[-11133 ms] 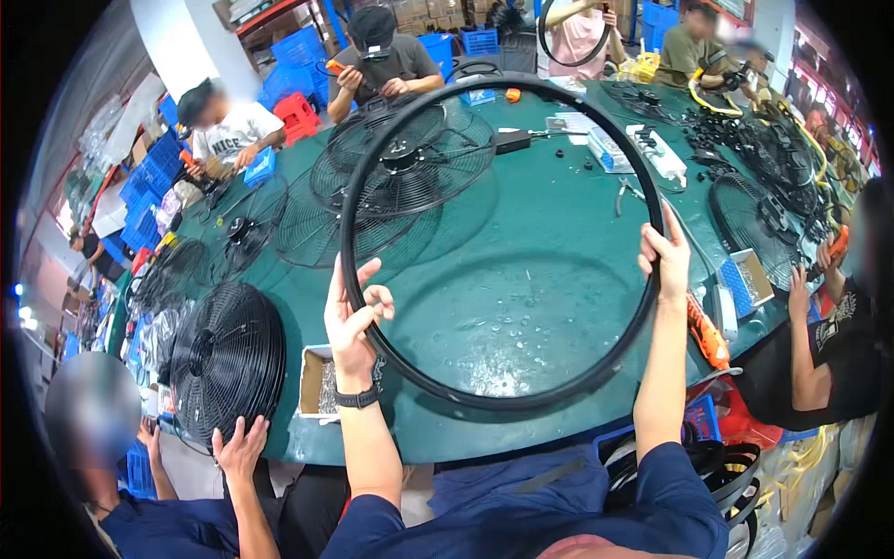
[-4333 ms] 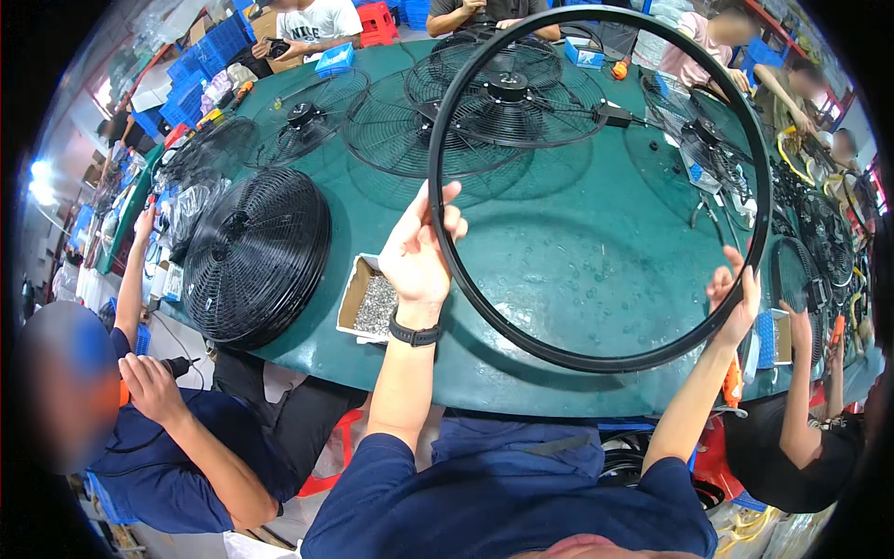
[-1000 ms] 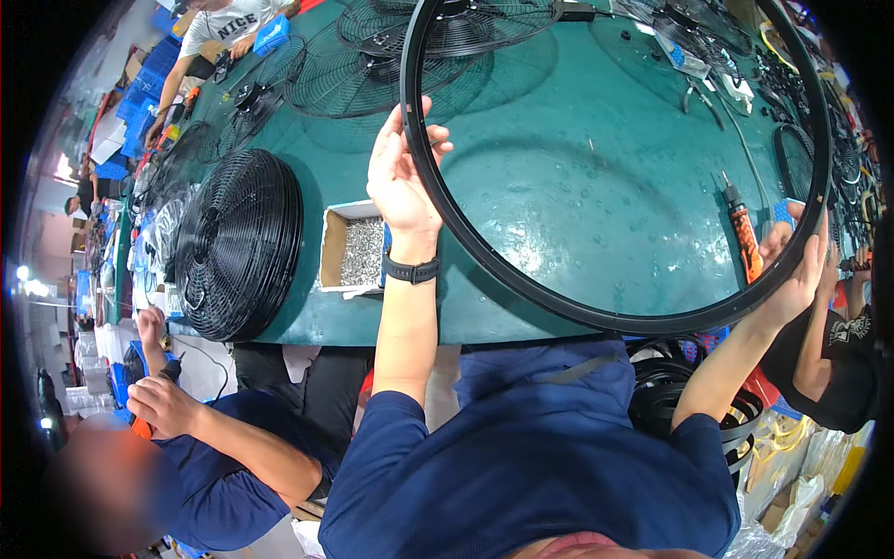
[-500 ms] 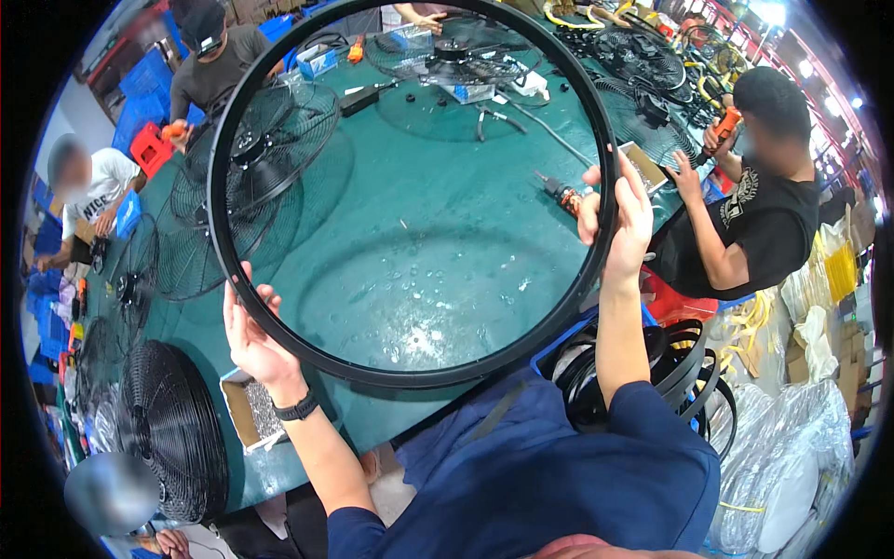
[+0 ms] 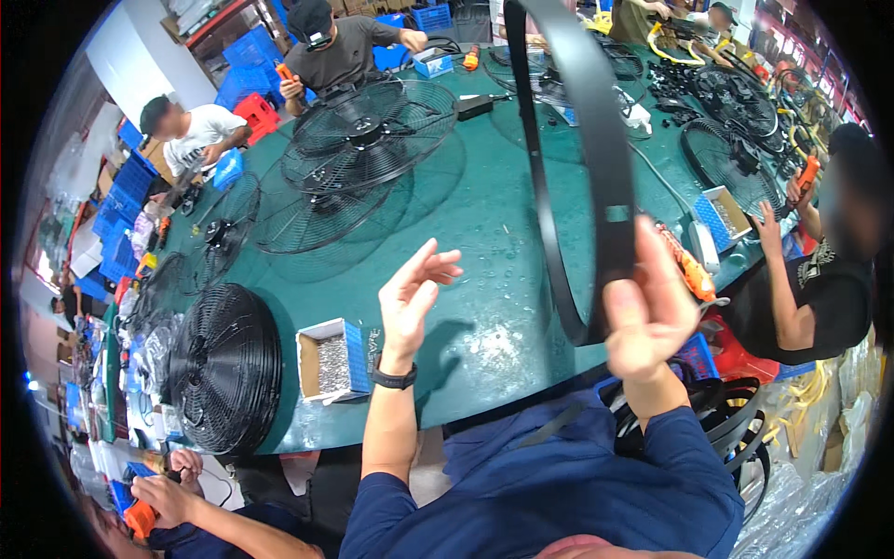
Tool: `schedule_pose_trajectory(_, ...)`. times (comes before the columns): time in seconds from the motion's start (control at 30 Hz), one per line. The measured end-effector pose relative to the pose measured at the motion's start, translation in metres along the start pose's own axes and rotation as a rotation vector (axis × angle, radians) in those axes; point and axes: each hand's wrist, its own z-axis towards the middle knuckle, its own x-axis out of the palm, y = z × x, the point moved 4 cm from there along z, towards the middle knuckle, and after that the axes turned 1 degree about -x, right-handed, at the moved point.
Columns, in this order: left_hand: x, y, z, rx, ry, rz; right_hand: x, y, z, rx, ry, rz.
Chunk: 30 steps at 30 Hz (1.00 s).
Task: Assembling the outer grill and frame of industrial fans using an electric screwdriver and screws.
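My right hand [image 5: 649, 312] grips the lower near side of a large black hoop [image 5: 610, 177]. The hoop stands turned nearly edge-on above the green table [image 5: 489, 224], its wide flat band showing a small hole. My left hand [image 5: 415, 293] is open and empty over the table, fingers apart, off the hoop. Nearest to it on the left is a blue-and-white box [image 5: 357, 352] of small metal fasteners. Just beyond my right hand lies an orange power tool [image 5: 687, 265], partly hidden by that hand.
A stack of black fan grilles [image 5: 228, 368] stands at the left, with assembled fan grilles [image 5: 368, 140] behind. Another fastener box [image 5: 722, 219] lies at the right. More black hoops [image 5: 740, 419] lie low at the right. Co-workers sit around the table, one close at right.
My left hand has let go of the hoop and moved right. The hoop, held flat in both hands before, is now turned edge-on in my right hand. The view has shifted left.
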Motion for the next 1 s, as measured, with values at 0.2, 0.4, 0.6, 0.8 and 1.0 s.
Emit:
schedule_pose_trajectory(0.2, 0.025, -0.045, -0.022, 0.219, -0.033, -0.186, 0.11, -0.007, -0.03, -0.12, 0.291, 0.205)
schedule_pose_trajectory(0.4, 0.01, -0.066, -0.022, 0.322, -0.175, 0.258, 0.139, -0.046, -0.05, 0.022, 0.537, 0.226)
schedule_pose_trajectory(0.6, -0.03, -0.047, -0.009, 0.205, -0.459, 0.265, 0.074, -0.122, 0.003, -0.243, 0.238, -0.301)
schedule_pose_trajectory(0.8, -0.056, -0.033, -0.003, 0.244, -0.556, 0.165, -0.041, -0.253, 0.051, 0.213, -0.276, -0.382)
schedule_pose_trajectory(1.0, -0.057, -0.027, 0.0, 0.253, -0.544, 0.114, -0.072, -0.288, 0.051, 0.585, -0.12, 0.347)
